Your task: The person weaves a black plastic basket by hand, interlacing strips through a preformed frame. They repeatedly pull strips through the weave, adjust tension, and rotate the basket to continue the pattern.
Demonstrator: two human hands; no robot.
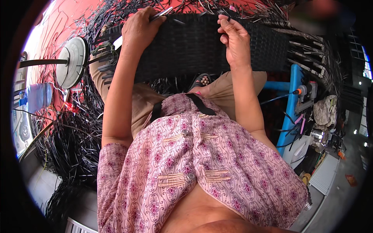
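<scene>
Across my lap lies a woven black wicker panel (182, 46), with loose strip ends sticking out along its left side. My left hand (140, 31) is closed over the panel's far left part. From its fingers juts a slim metal tool with a pointed silver end (161, 14); the hand hides the rest of it. My right hand (235, 39) is raised over the panel's far right part, thumb and fingers pinched together. A thin black strip (226, 16) shows at its fingertips, partly hidden.
Loose black strips (74, 143) heap on the left and along the far edge. A round grey stand base (72, 62) and a blue water jug (39, 95) are at left. On the right, a power tool with a hose (307, 95) rests by a blue frame (292, 116).
</scene>
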